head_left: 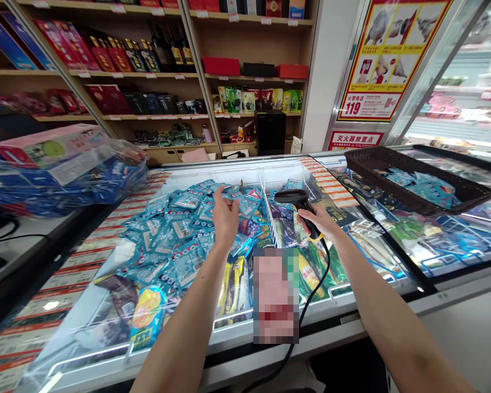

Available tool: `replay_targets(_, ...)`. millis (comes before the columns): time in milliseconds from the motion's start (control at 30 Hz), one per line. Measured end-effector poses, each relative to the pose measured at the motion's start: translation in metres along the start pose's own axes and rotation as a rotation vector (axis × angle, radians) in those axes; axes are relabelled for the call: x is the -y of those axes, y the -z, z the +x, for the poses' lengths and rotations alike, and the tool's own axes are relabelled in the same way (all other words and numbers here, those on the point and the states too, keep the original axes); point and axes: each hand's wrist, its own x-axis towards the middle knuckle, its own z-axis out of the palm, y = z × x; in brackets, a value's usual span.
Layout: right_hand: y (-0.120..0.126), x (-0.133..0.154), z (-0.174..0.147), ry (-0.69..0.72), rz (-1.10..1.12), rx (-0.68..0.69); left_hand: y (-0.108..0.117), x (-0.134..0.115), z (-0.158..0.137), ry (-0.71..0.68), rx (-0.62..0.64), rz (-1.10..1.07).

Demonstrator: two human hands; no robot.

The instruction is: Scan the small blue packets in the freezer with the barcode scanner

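Across 11 to 12 o'clock stand the shelves, stocked with boxes, bottles and bagged goods. Below them the freezer fills the middle, its near edge at 6 o'clock. At 2 o'clock hangs a red-and-yellow poster. At 9 o'clock lies a plastic-wrapped bundle with a pink box on top. At 3 o'clock a dark basket sits on the freezer, some blue packets inside it. In the freezer, heaped toward 8 o'clock, are more blue packets; a wire divider stands just right of centre.

The left grip reaches over the heap's far right part, fingers bent, index more extended; I cannot tell whether it pinches a packet. Right of the divider, toward 3 o'clock, the right grip is wrapped around the handle of a black scanner, whose head points toward 9 o'clock. Its cord trails down to 6 o'clock.
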Motion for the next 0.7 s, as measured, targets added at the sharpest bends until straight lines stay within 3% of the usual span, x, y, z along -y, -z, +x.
replay_targets(167,0.000,0.007,-0.002,-0.025,0.035,-0.038,0.027,0.012,0.011,-0.065,-0.017,0.373)
replay_targets(300,0.000,0.009,-0.001,-0.074,0.077,-0.095,0.032,0.008,0.004,-0.135,-0.104,0.662)
replay_targets(333,-0.001,0.009,-0.001,-0.080,0.094,-0.109,0.030,0.006,0.001,-0.167,-0.081,0.692)
replay_targets(500,0.002,0.005,0.000,-0.073,0.157,-0.157,0.015,0.003,-0.013,-0.426,0.319,0.754)
replay_targets(567,0.005,0.002,0.002,-0.082,0.157,-0.187,0.013,0.007,-0.015,-0.429,0.337,0.774)
replay_targets(700,0.012,-0.009,0.010,-0.103,0.214,-0.323,0.014,0.010,-0.012,-0.385,0.208,0.803)
